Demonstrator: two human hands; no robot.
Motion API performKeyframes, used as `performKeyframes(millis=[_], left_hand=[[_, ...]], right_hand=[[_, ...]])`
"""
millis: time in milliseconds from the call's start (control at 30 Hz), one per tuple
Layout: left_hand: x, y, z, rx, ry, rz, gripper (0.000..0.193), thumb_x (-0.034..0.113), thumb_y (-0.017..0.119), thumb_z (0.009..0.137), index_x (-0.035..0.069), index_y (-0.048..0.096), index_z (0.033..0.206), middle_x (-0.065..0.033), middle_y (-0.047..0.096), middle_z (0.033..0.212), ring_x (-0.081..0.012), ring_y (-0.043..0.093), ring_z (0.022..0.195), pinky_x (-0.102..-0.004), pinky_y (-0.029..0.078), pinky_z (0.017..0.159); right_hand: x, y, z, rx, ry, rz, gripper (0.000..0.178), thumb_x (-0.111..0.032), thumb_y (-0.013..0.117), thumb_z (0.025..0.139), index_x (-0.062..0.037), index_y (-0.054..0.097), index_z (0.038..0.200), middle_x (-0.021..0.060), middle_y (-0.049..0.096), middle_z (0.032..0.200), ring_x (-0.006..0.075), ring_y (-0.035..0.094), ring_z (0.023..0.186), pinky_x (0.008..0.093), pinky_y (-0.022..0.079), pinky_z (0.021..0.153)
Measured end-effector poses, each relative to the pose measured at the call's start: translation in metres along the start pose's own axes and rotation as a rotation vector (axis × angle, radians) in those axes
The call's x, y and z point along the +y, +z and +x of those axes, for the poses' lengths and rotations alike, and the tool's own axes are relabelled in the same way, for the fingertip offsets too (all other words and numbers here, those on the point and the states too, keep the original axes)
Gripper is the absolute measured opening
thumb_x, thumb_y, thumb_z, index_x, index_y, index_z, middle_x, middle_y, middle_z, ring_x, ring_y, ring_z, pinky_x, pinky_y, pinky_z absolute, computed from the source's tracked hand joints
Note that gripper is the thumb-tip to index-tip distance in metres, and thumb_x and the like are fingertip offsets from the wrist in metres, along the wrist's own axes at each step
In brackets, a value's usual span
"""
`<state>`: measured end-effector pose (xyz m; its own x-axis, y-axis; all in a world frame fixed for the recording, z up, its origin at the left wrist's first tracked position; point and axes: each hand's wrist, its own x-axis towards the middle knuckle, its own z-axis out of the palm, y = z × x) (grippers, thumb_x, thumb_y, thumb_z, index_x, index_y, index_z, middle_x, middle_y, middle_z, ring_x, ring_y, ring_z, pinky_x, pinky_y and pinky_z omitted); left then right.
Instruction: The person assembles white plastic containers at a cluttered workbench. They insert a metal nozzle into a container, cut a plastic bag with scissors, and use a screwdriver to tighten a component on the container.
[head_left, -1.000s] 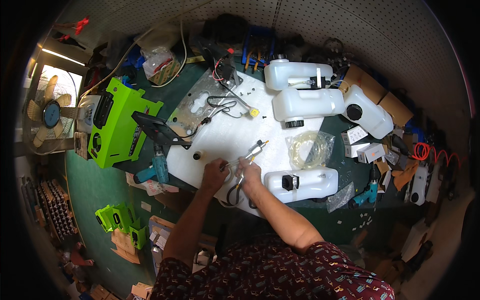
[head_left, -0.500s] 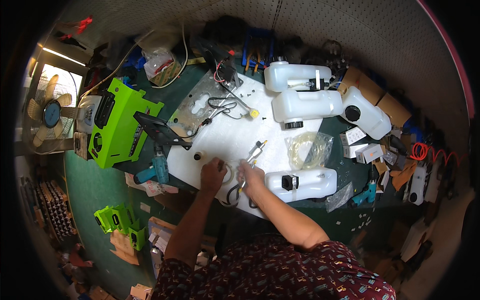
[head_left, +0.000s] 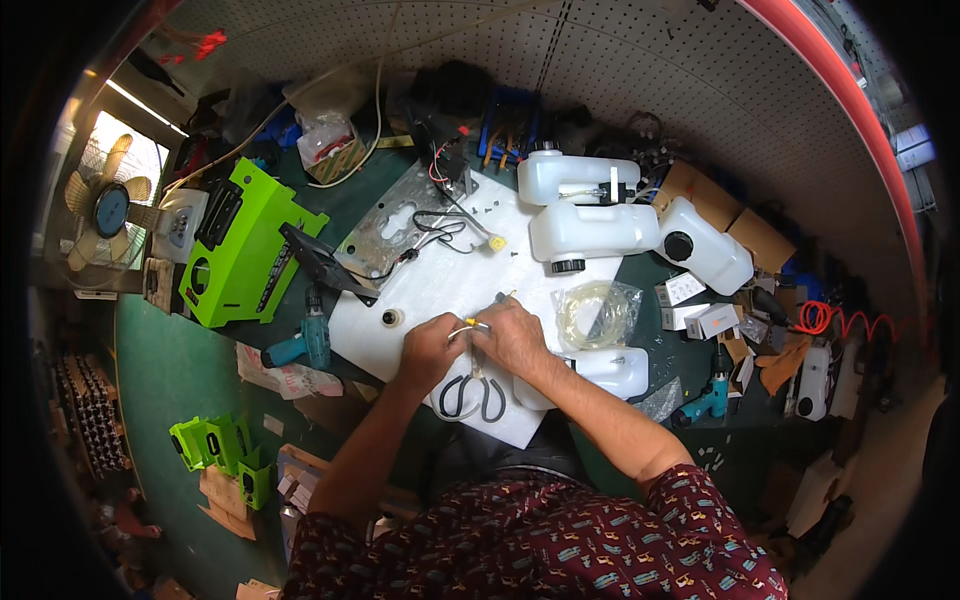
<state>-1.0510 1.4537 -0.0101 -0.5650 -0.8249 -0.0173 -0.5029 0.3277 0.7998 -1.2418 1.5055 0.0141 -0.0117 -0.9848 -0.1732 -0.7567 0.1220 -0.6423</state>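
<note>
Both my hands meet over the white foam sheet (head_left: pixel 450 280) near the table's front edge. My left hand (head_left: pixel 432 350) is closed, pinching a thin pale tube (head_left: pixel 459 332). In my closed right hand (head_left: pixel 512 338) is a small silver cylindrical part with brass-coloured ends (head_left: pixel 481 325); my fingers cover most of it. One yellow end points at the tube between my hands; whether they touch I cannot tell. Scissors (head_left: pixel 477 382) with black loop handles lie just below my hands. A small round container with a dark top (head_left: pixel 391 318) stands left of my left hand.
White plastic tanks (head_left: pixel 595 230) and a bagged coil of clear tubing (head_left: pixel 598 315) lie to the right. A metal plate with wiring (head_left: pixel 385 225), a green housing (head_left: pixel 250 250) and a teal drill (head_left: pixel 316 335) are left. Another teal drill (head_left: pixel 715 395) lies far right.
My hands have drawn together, bringing the silver part and the tube close. The scissors now show uncovered below. The whole view has shifted slightly.
</note>
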Motion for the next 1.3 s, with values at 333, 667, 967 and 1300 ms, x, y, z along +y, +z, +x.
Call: performKeyframes(millis=[333, 667, 967, 1300], left_hand=[[-0.021, 0.016, -0.004, 0.073, -0.286, -0.560, 0.021, 0.021, 0.073, 0.096, 0.000, 0.069, 0.093, -0.0192, 0.074, 0.085, -0.0373, 0.072, 0.074, -0.0427, 0.055, 0.067], [-0.005, 0.115, -0.129, -0.034, -0.542, 0.419, 0.048, 0.032, 0.085, 0.081, 0.005, 0.060, 0.111, -0.0185, 0.068, 0.110, -0.0372, 0.070, 0.107, -0.0489, 0.057, 0.089], [-0.012, 0.102, -0.115, -0.154, -0.713, 0.242, 0.046, 0.026, 0.082, 0.073, 0.002, 0.061, 0.106, -0.0203, 0.075, 0.095, -0.0372, 0.074, 0.096, -0.0483, 0.057, 0.084], [0.008, 0.086, -0.081, -0.401, -0.376, -0.334, 0.059, 0.014, 0.074, 0.084, 0.003, 0.055, 0.138, -0.0109, 0.069, 0.107, -0.0200, 0.067, 0.097, -0.0348, 0.055, 0.084]], right_hand=[[0.038, -0.011, -0.020, 0.006, 0.031, 0.251, 0.026, -0.028, 0.075, 0.085, -0.0022, 0.075, 0.091, 0.0223, 0.071, 0.080, 0.0411, 0.071, 0.076, 0.0490, 0.056, 0.071], [0.077, -0.017, -0.045, 0.243, 0.413, 0.678, 0.019, -0.015, 0.071, 0.086, 0.0023, 0.074, 0.079, 0.0035, 0.065, 0.066, 0.0116, 0.059, 0.063, 0.0310, 0.048, 0.062], [0.057, -0.039, -0.044, 0.226, 0.417, 0.731, 0.020, -0.016, 0.071, 0.089, 0.0003, 0.074, 0.079, -0.0004, 0.064, 0.067, 0.0085, 0.055, 0.064, 0.0286, 0.047, 0.063], [0.058, -0.041, -0.041, 0.219, 0.303, 0.670, 0.020, -0.017, 0.072, 0.090, 0.0025, 0.073, 0.085, 0.0023, 0.063, 0.068, 0.0095, 0.054, 0.065, 0.0303, 0.047, 0.064]])
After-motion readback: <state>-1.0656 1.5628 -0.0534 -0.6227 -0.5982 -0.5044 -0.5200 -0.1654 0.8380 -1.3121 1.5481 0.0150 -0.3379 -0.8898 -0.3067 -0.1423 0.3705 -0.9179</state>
